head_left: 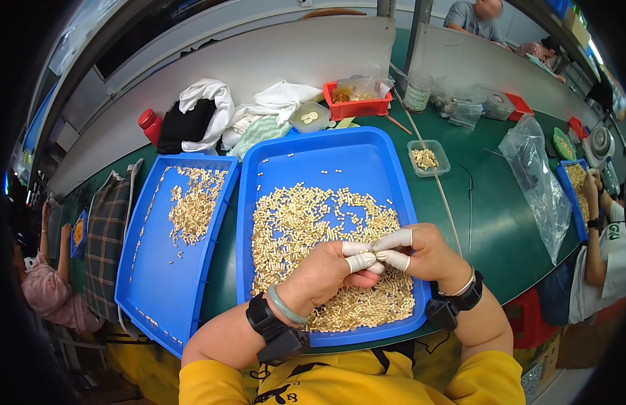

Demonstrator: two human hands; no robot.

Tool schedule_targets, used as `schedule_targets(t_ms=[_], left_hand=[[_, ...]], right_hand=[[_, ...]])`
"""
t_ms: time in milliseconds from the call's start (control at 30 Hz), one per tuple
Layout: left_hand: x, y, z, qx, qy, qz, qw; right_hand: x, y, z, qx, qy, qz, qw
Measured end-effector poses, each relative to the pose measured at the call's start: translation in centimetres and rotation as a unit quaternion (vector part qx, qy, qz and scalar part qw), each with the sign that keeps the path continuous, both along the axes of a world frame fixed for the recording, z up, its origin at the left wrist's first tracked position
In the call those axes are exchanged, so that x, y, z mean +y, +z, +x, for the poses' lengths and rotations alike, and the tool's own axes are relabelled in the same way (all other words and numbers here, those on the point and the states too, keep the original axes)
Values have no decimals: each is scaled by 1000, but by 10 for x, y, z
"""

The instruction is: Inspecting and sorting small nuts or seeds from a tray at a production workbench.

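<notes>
My left hand [324, 271] and my right hand [431, 255] meet above the big blue tray [313, 145], white finger cots covering several fingertips. Both are closed in a pinch, tips pressed together. Whatever lies between them is too small and too covered to name. Beneath them, a thick layer of small gold-coloured metal cylinders [286, 229] spreads over the tray's floor. To the left stands a second blue tray [151, 270], tilted in view, with a looser heap of the same gold cylinders [195, 202] and a line of single pieces along its left side.
Right of the big tray, a small clear tub [428, 158] holds gold pieces on the green table [488, 223]. A thin metal tool [470, 209] and a clear plastic bag [539, 182] lie farther right. Behind are a red bin [359, 108] and cloths [272, 101]. Co-workers sit on both sides.
</notes>
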State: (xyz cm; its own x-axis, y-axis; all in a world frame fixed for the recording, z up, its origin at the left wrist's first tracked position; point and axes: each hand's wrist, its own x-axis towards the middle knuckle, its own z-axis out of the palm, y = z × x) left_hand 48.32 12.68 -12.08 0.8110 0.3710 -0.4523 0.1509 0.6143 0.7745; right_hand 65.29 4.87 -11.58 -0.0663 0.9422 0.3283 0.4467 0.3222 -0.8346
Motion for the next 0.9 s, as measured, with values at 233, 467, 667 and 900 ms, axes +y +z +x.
schedule_targets(t_ms=[233,467,667,900], left_hand=[[-2,2,0,-14,-16,-21,1000],[-2,2,0,-19,-17,-3,1000],[-2,0,0,-22,-21,23,999],[-2,-1,-1,-37,-16,32,999]], right_hand=[[1,-2,4,-19,31,17,999],[-1,4,3,-14,42,-2,999],[-1,2,4,-7,40,15,999],[-3,8,3,-19,49,-12,999]])
